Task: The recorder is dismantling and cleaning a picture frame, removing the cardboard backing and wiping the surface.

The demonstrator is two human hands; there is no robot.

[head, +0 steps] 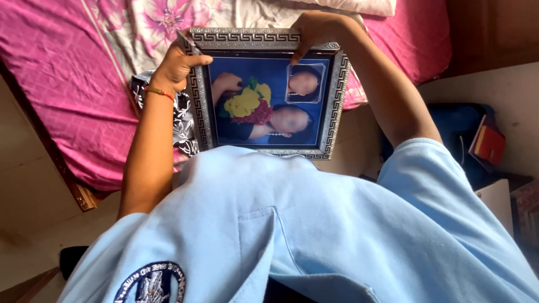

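A picture frame [334,112] with a silver patterned border and a blue photograph is held up in front of my chest, its lower edge hidden behind my light blue shirt. My left hand [175,66] grips its left side near the top corner, thumb on the front; a red and gold bangle circles that wrist. My right hand [311,32] holds the top edge, with fingers reaching down onto the glass. A black and white patterned cloth [182,120] hangs between my left wrist and the frame's left side.
A bed with a pink sheet [67,78] and a floral cover [151,22] lies behind the frame, its wooden edge [78,193] at the left. At the right, red and orange books [489,143] rest on a dark blue thing beside a pale wall.
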